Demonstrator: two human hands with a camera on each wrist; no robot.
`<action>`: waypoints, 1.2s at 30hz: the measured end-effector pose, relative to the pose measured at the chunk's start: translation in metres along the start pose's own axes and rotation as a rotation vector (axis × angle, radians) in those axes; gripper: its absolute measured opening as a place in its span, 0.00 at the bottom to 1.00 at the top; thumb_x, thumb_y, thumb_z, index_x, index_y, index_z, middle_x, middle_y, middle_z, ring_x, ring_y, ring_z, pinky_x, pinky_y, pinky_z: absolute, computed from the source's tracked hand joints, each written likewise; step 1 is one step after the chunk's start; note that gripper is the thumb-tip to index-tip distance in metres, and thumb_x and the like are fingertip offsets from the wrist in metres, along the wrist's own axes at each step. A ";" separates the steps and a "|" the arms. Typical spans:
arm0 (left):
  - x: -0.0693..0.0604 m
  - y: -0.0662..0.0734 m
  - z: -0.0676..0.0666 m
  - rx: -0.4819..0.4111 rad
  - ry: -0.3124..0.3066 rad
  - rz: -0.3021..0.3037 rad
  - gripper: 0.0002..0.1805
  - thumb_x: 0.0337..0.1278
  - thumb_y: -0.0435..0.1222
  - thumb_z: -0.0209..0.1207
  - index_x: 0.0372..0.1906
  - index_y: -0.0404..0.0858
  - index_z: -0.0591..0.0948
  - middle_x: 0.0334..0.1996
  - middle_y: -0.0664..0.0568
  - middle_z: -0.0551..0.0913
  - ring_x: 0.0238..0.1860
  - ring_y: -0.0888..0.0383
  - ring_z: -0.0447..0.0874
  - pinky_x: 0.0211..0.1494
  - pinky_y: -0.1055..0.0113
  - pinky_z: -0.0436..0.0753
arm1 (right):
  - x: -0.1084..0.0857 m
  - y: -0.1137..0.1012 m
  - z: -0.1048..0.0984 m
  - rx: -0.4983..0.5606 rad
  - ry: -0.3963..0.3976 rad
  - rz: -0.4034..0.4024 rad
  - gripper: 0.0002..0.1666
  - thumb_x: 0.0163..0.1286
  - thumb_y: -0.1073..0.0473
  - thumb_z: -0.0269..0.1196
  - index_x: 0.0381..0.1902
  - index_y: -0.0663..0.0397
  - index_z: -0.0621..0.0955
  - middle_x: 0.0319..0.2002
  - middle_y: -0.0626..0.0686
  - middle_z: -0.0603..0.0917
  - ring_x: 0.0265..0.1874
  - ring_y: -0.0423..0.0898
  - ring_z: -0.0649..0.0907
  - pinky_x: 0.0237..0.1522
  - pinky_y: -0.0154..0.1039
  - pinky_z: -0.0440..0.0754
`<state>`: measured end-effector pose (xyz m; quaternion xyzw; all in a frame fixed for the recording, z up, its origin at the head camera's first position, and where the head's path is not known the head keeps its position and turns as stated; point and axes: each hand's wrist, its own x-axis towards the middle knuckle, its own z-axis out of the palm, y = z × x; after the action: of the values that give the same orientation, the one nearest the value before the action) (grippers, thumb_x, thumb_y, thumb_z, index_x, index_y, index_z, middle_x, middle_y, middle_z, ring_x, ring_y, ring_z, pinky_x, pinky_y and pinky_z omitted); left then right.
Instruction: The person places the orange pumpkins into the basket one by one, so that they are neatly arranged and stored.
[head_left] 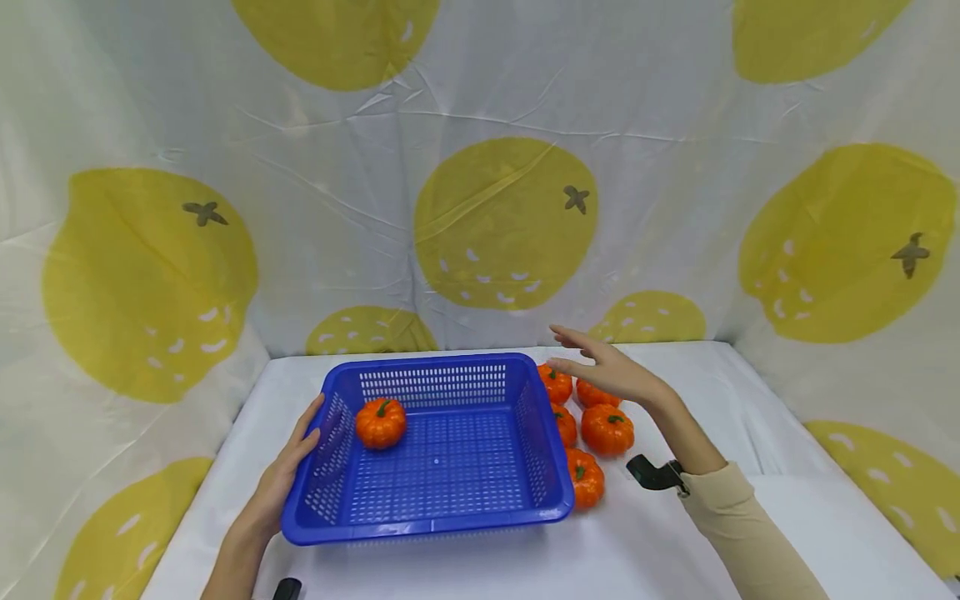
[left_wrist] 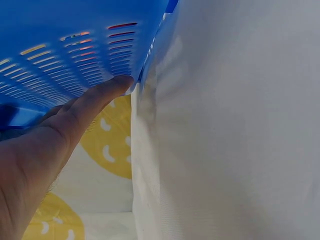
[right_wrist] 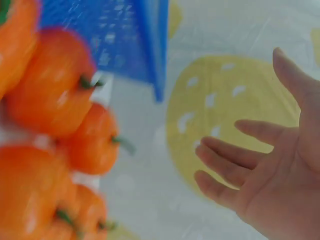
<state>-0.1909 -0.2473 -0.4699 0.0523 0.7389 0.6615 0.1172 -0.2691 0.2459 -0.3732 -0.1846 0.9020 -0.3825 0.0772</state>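
Note:
A blue perforated plastic basket is in the middle of the head view, with one small orange pumpkin in its left part. My left hand touches the basket's left side; in the left wrist view its extended fingers lie against the slotted outer wall below the rim. My right hand is raised beside the basket's far right corner, over several small pumpkins. In the right wrist view the right hand has its fingers spread and its palm holds nothing.
Several orange pumpkins with green stems cluster against the basket's right side, some partly hidden by its rim. A white cloth covers the table. Curtains with yellow lemon prints stand behind and at both sides.

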 end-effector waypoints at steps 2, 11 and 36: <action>-0.001 0.000 -0.002 0.003 0.002 -0.002 0.32 0.84 0.53 0.34 0.84 0.65 0.41 0.86 0.51 0.30 0.84 0.34 0.27 0.76 0.23 0.33 | -0.006 0.012 -0.004 -0.028 0.026 0.022 0.46 0.76 0.37 0.59 0.84 0.40 0.57 0.81 0.59 0.62 0.79 0.64 0.62 0.74 0.76 0.58; -0.003 -0.002 -0.006 -0.014 0.001 -0.001 0.32 0.84 0.52 0.34 0.84 0.65 0.41 0.86 0.50 0.30 0.84 0.35 0.28 0.77 0.24 0.33 | -0.023 0.061 -0.008 -0.086 0.082 0.097 0.49 0.74 0.39 0.62 0.83 0.51 0.57 0.79 0.67 0.61 0.77 0.71 0.61 0.69 0.79 0.62; 0.001 -0.001 -0.001 -0.004 -0.009 0.011 0.32 0.84 0.52 0.33 0.84 0.64 0.41 0.86 0.50 0.31 0.83 0.33 0.28 0.76 0.23 0.34 | -0.029 0.143 0.002 -0.031 0.101 0.117 0.47 0.75 0.46 0.64 0.81 0.60 0.58 0.79 0.70 0.61 0.74 0.74 0.65 0.74 0.74 0.59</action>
<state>-0.1923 -0.2478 -0.4711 0.0590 0.7366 0.6635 0.1169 -0.2814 0.3475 -0.4775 -0.1134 0.9197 -0.3723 0.0510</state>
